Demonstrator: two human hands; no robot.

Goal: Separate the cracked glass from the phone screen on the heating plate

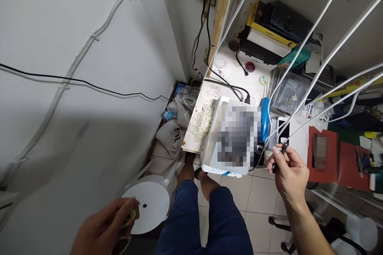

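My left hand point(104, 225) is at the lower left, above a round white stool point(152, 203). Its fingers are closed on a small round yellow-green thing point(129, 220), mostly hidden by them. On the right, my right hand point(290, 169) pinches a short, thin black rod point(284, 148) near the front edge of the desk. What kind of tool or plug it is, I cannot make out. A white phone point(283, 128) lies just beyond that hand. Beside it are a blue-handled tool point(265, 119) and a white plastic box point(209, 159) whose contents are blurred out.
White cables point(317, 32) slant across the desk. A dark red mat point(354, 167) and a clear parts case point(291, 87) lie on the right. Stacked boxes point(271, 36) stand at the back. Plastic bags point(170, 137) sit on the floor by the wall; a black cable point(89, 83) crosses it.
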